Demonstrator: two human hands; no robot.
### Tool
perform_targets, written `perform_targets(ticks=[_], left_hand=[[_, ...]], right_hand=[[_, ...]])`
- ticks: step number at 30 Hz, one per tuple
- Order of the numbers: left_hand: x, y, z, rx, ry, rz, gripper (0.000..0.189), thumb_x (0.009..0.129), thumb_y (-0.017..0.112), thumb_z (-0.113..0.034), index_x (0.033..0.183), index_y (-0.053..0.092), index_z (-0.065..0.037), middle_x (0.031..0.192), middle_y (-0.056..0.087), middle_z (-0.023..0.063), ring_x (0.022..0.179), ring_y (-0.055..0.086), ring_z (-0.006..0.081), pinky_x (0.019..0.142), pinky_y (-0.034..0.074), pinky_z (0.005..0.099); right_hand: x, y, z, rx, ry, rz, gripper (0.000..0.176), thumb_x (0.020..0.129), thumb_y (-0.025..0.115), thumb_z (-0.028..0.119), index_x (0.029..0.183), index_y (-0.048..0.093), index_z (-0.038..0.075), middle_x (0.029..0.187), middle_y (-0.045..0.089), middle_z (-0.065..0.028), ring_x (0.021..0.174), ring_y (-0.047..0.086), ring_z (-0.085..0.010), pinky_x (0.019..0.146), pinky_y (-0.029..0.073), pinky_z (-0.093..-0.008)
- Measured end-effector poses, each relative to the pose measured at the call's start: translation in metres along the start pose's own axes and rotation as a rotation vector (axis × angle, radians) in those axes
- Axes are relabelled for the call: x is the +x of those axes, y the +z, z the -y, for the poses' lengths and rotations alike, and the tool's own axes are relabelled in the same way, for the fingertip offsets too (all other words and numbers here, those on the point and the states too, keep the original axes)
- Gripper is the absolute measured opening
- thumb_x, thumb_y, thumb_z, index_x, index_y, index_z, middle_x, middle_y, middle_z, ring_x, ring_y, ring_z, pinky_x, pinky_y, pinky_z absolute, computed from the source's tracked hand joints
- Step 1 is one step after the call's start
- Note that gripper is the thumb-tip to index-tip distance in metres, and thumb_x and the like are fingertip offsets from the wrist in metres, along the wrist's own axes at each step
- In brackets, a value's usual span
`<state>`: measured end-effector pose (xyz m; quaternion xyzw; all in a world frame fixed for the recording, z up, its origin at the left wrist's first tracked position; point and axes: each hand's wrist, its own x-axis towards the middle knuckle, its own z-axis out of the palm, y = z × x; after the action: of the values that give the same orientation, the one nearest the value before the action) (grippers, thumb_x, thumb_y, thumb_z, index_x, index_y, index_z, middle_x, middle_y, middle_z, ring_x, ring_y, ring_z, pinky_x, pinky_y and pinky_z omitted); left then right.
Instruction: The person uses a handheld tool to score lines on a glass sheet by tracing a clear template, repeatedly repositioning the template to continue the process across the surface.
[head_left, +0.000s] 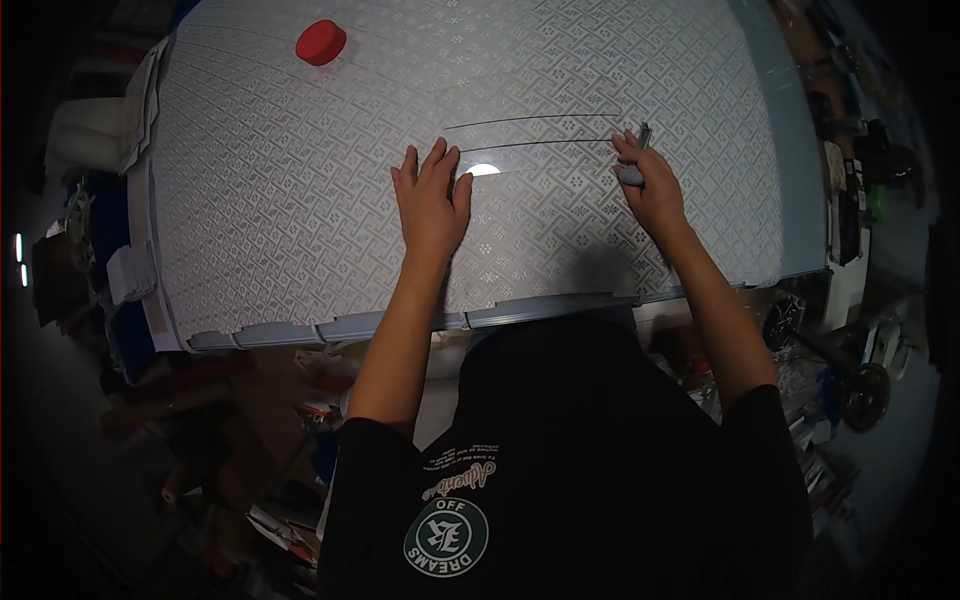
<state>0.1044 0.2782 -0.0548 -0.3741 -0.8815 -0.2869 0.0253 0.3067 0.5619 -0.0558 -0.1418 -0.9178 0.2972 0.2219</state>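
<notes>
My left hand (pixel 432 205) lies with fingers spread on a pale sheet with a silvery geometric pattern (pixel 545 235). Its fingertips are at the left end of a clear, glossy strip (pixel 535 158) that reflects a bright spot of light. Two thin dark lines run across the sheet from near this hand toward the right one. My right hand (pixel 655 190) is closed on a small grey tool (pixel 631 176) with a rounded end and a metal part sticking out past the fingers. Its exact kind is partly hidden. The fingertips touch the right end of the lines.
A red round disc-shaped object (pixel 321 43) rests at the far left of the sheet. White folded material (pixel 130 275) and stacked items stand left of the table. Cluttered objects lie on the floor by the near edge, and a round-based metal stand (pixel 868 395) is at right.
</notes>
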Motion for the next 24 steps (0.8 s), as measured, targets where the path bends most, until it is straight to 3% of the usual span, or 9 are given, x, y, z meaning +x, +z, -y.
perform_targets(ticks=[24], left_hand=[[0.0013, -0.003, 0.0008, -0.058, -0.006, 0.019, 0.04, 0.095, 0.072, -0.022, 0.132, 0.068, -0.007, 0.15, 0.059, 0.0102, 0.146, 0.039, 0.05, 0.122, 0.019, 0.0678]], right_hand=[[0.0023, -0.0027, 0.0063, -0.005, 0.045, 0.009, 0.014, 0.092, 0.072, 0.006, 0.102, 0.062, 0.005, 0.128, 0.074, -0.0082, 0.131, 0.063, -0.0304, 0.103, 0.052, -0.0443]])
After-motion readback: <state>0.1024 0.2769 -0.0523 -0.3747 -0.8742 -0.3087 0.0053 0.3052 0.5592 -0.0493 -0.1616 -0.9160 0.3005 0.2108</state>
